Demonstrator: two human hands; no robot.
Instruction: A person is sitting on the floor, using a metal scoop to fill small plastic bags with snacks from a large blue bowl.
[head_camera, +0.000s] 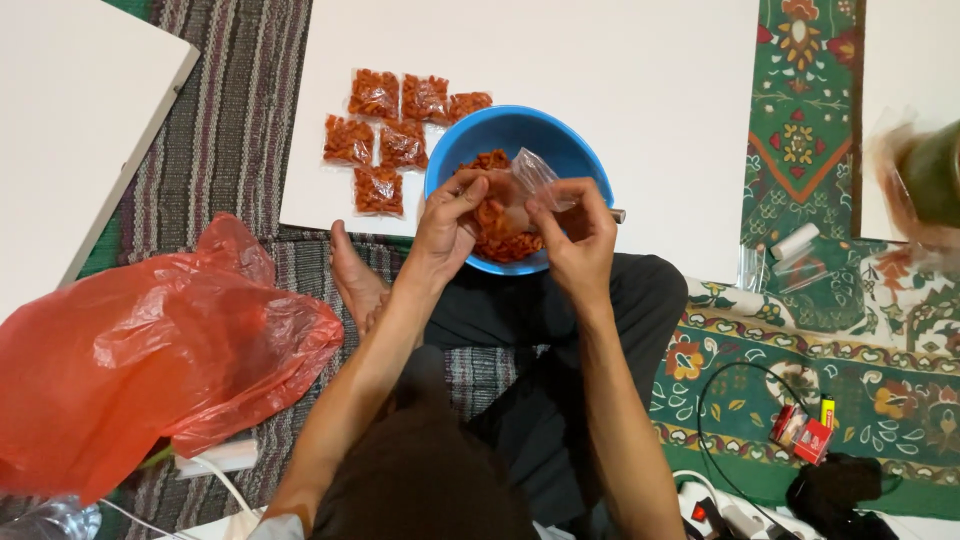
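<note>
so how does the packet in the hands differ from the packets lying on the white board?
The packet in the hands is open at the top, with loose clear plastic sticking up; the packets on the white board look closed and flat. It is held over the blue bowl by the left hand and right hand; the others lie untouched in a cluster. It is single; they number six. All are clear and hold orange-red snacks.

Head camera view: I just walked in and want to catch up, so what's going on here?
A person sits cross-legged on a patterned rug. Both hands, the left hand and right hand, hold a small clear bag over a blue bowl of orange-red snack pieces, some of which are in the bag. Six filled packets lie on the white board beside the bowl. A red plastic bag sits to the left.
</note>
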